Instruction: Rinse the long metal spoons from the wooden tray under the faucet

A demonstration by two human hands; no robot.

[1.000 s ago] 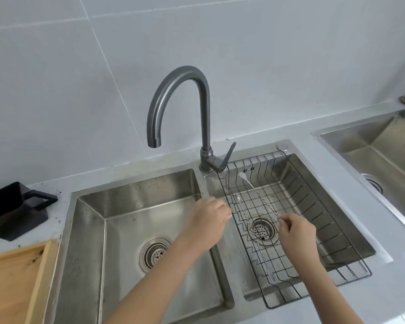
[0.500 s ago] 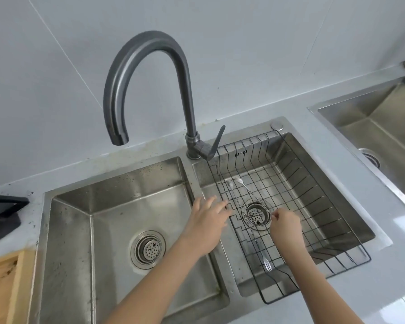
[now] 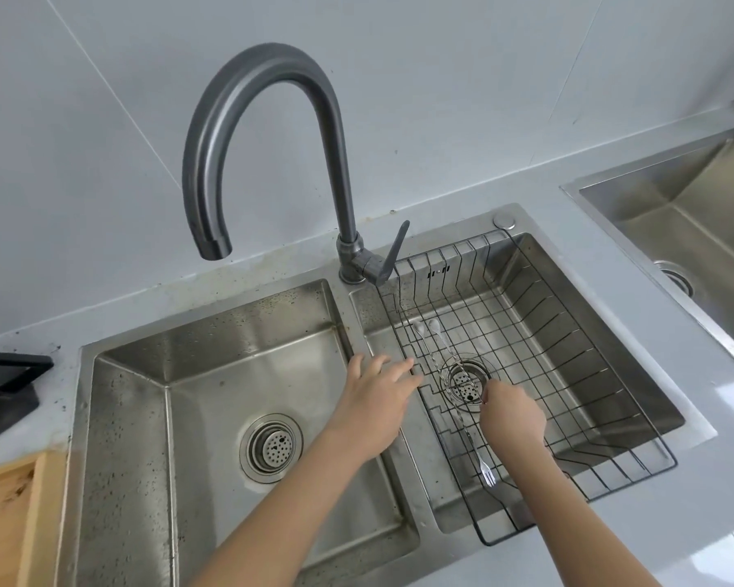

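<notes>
Two long metal spoons (image 3: 435, 341) are laid in the wire rack (image 3: 568, 353) in the right basin, bowls toward the faucet (image 3: 272, 133), handles crossing over the drain (image 3: 465, 381). A small fork (image 3: 486, 470) is seen near the rack's front. Right hand (image 3: 511, 415) is curled, fingertips pinched at the spoon handles; actual grip cannot be told. Left hand (image 3: 378, 402) is spread flat over the divider, holding nothing. Wooden tray (image 3: 13, 519) is at lower left.

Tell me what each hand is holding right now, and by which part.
The right hand pinches a long thin metal utensil in the black wire basket, somewhere along its handle; the exact spot is hidden. The left hand holds nothing, fingers spread over the sink divider.
</notes>
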